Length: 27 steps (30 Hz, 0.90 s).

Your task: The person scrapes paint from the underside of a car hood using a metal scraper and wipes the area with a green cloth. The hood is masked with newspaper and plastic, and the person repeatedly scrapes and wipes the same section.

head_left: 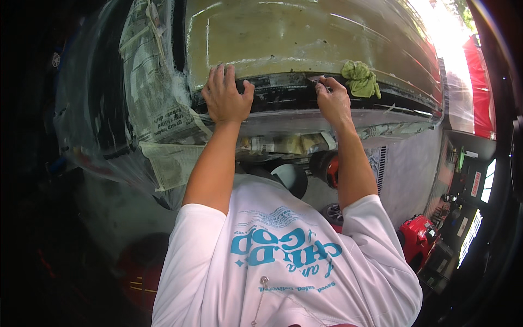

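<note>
A beige-green primed car body panel (305, 38) fills the top of the view, with a black strip (283, 92) along its lower edge. My left hand (225, 98) lies flat on that lower edge, fingers spread and holding nothing. My right hand (332, 101) is further right on the black strip. Its fingertips pinch a small pale strip of tape (320, 80) at the seam. A crumpled green rag (360, 79) rests on the ledge just right of my right hand, apart from it.
Newspaper masking (155, 92) and clear plastic sheeting (92, 109) cover the bodywork on the left. More taped paper (283, 144) hangs under the ledge. A red machine (417, 237) stands on the floor at the lower right. Red bodywork (479, 82) shows at the far right.
</note>
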Motion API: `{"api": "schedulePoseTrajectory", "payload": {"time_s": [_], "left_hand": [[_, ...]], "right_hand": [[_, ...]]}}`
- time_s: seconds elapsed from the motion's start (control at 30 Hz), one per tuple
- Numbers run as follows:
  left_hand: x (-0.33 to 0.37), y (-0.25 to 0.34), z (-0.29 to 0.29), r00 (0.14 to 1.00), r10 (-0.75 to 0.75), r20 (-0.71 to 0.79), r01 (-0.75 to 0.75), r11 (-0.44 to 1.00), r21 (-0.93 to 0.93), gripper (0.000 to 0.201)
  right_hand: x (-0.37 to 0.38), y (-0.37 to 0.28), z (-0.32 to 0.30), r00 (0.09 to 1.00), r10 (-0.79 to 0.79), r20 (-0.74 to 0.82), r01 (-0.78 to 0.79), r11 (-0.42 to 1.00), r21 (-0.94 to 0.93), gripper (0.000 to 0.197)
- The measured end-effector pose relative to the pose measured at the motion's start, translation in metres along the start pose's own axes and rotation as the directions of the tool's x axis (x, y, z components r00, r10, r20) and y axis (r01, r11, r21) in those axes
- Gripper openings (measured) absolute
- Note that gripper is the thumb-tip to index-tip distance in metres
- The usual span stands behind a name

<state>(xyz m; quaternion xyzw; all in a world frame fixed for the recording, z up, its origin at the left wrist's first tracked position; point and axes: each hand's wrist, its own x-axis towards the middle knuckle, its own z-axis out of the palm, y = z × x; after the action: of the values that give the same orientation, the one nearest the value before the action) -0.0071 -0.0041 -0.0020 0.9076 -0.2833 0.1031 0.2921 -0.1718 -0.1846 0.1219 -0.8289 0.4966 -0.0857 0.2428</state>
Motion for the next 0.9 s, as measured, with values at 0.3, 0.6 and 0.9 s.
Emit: {"api": "schedulePoseTrajectory", "payload": {"time_s": [0.3,0.6,0.9], "left_hand": [[0.001,-0.004,-0.001,1.0,-0.017,0.013,0.017,1.0,-0.021,0.055],[0.004,-0.002,-0.002,0.999,-0.021,0.029,0.022,1.0,-0.012,0.055],[0.001,0.0,-0.001,1.0,-0.002,-0.026,0.001,0.999,-0.041,0.057]], "right_hand": [[-0.001,0.029,-0.025,0.948,0.246,0.2,-0.287,0.935,0.208,0.056],[-0.003,0.012,-0.016,0.994,0.109,0.026,-0.112,0.986,0.127,0.058],[0.038,0.033,-0.019,0.991,-0.102,0.087,0.113,0.985,-0.131,0.042]]}}
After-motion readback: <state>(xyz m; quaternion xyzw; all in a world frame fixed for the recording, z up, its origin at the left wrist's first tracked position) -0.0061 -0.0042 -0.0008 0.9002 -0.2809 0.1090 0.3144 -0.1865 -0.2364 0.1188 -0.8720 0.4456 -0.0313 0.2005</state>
